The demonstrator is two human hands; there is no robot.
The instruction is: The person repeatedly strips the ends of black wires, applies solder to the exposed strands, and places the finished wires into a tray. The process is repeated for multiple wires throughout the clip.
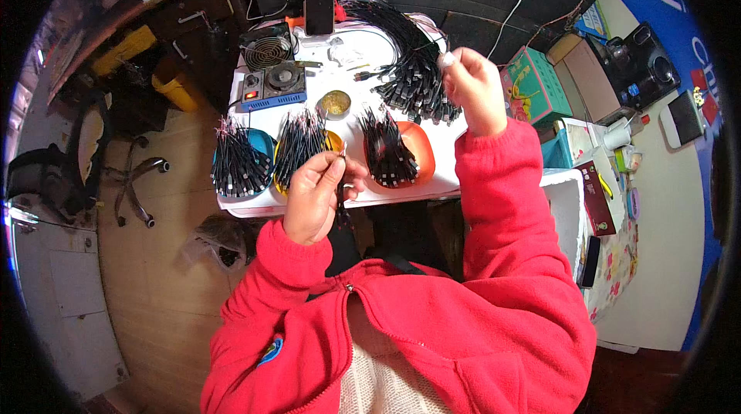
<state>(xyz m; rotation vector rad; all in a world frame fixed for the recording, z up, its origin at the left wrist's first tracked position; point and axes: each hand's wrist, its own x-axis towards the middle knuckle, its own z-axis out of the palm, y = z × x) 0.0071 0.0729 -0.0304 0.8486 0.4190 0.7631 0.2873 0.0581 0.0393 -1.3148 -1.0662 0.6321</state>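
Left hand (312, 196) pinched shut on a thin black cable (340, 199), which hangs below the fingers at the white table's (255, 204) near edge. Right hand (475, 89) raised at 1 o'clock, fingertips closed on a small pale piece; what it is, cannot tell. Bundles of black cables (299, 145) lie at 12 o'clock from left hand, on blue tray (262, 140) and orange tray (423, 153). Soldering station (272, 83) at 11 o'clock.

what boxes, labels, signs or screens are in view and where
Phone: propped upright at the table's far edge, dark screen, black slab.
Green box: right of the right hand, printed carton with pink and yellow picture.
Cardboard box: behind the green box, plain brown, open.
Blue banner: far right, blue with white shapes.
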